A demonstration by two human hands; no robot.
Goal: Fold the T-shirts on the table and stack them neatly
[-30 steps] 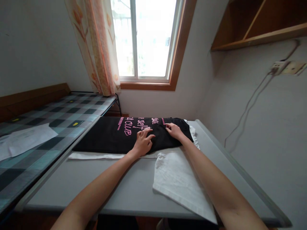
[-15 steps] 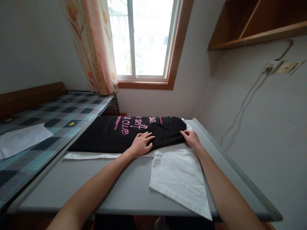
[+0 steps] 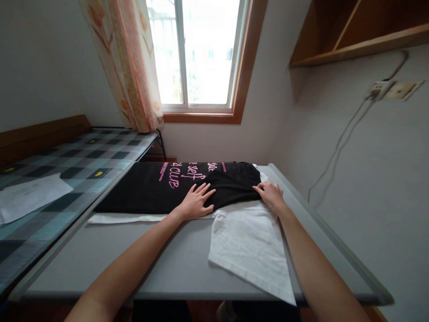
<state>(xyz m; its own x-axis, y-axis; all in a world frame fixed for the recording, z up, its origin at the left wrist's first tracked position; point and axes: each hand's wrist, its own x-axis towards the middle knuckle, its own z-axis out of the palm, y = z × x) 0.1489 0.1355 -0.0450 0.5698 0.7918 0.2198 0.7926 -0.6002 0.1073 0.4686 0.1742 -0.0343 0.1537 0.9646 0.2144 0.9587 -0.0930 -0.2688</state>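
Left hand [image 3: 197,202] is lying spread on the flattened black shirt [image 3: 140,190], right hand [image 3: 272,195] pinching its edge, white flap [image 3: 248,252] on their near side sticking out, seemingly not folded in yet.

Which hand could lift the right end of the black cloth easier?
Probably the right hand: it touches the black cloth near that end, thumb and finger close together. The left hand rests farther from that end, fingers spread.

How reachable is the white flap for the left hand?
Likely yes: the left hand rests on the black cloth near the white flap, nothing visibly between; the right forearm skirts the flap's right edge.
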